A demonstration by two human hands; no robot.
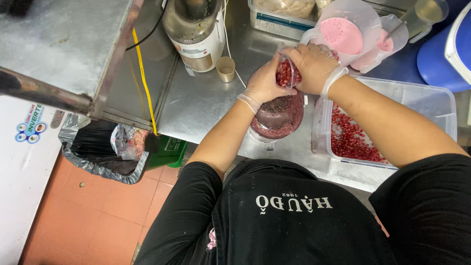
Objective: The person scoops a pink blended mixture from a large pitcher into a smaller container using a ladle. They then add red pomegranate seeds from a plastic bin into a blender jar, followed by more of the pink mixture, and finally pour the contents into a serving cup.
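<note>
— What do the hands hold?

— Both gloved hands, the left hand (265, 83) and the right hand (314, 66), close around a small clear cup (286, 73) of red seeds. Its long axis is tilted, the mouth points down toward the blender jar (277, 118).

— Where is it?

— Just above the jar on the steel counter (201, 103), beside the plastic box (431, 100) of seeds.

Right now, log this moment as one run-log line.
left hand gloved, on small clear cup of red seeds | right hand tipping cup | over round blender jar | clear plastic seed tub beside
</note>
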